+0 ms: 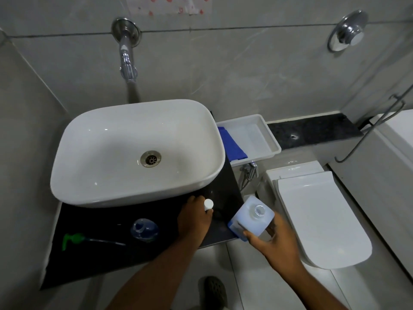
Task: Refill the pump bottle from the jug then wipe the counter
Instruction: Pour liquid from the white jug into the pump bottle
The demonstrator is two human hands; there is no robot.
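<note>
A translucent jug [251,217] with blue liquid stands at the right front corner of the black counter [93,256], its mouth uncapped. My right hand [271,241] grips the jug from the near side. My left hand [194,217] rests on the counter just left of the jug and holds a small white cap [208,204] in its fingertips. The clear pump bottle [144,228], with blue liquid at its bottom and no top on, stands in front of the sink. Its green pump head [73,239] with the long tube lies flat on the counter further left.
A white basin [73,139] fills most of the counter, under a wall tap [127,61]. Behind it to the right, a white tray [263,130] holds a blue cloth [232,145]. A toilet [321,215] with its lid down stands to the right, below counter level.
</note>
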